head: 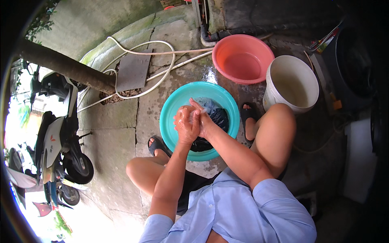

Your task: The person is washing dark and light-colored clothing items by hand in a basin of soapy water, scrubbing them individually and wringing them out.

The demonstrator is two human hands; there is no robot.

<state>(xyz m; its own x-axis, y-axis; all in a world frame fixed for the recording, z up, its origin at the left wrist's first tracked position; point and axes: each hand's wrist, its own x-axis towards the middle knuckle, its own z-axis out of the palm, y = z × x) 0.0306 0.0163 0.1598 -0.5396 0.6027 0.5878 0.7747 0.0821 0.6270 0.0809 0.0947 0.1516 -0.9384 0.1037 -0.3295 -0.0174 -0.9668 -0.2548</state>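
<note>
Wet and soapy, my left hand [187, 124] and my right hand [201, 119] press against each other above a turquoise plastic basin [170, 106]. Suds coat the fingers; whether anything small lies between the palms cannot be told. Beneath and to the right of the hands, dark wet cloth [219, 118] lies in the basin, partly hidden by the hands and right forearm. Foamy water [205, 102] shows at the cloth's upper edge. The basin stands on the ground between my feet.
A pink plastic basin [243, 59] and a white bucket [291, 83] holding cloudy water stand beyond, to the right. A pale hose [170, 68] loops over the cracked concrete near a flat grey board [134, 69] and a tree trunk [70, 68]. Scooters [57, 136] stand at left.
</note>
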